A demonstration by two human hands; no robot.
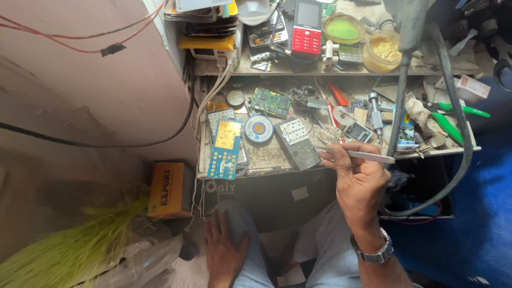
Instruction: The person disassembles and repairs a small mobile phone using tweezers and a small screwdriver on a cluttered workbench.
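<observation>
A red phone (307, 26) and yellow paste jar (382, 50) sit above; an orange box (167, 190) lies below.

Circuit board (226, 149) on bench (266, 157) left of opened phone (297, 143), tweezers (358, 155) right of it, jars (382, 51) on shelf behind

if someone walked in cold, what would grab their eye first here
Probably the right hand at the bench's front edge, pinching white tweezers beside an opened grey phone. Next, the red phone on the upper shelf, and the left hand resting flat on the person's knee below.
</observation>
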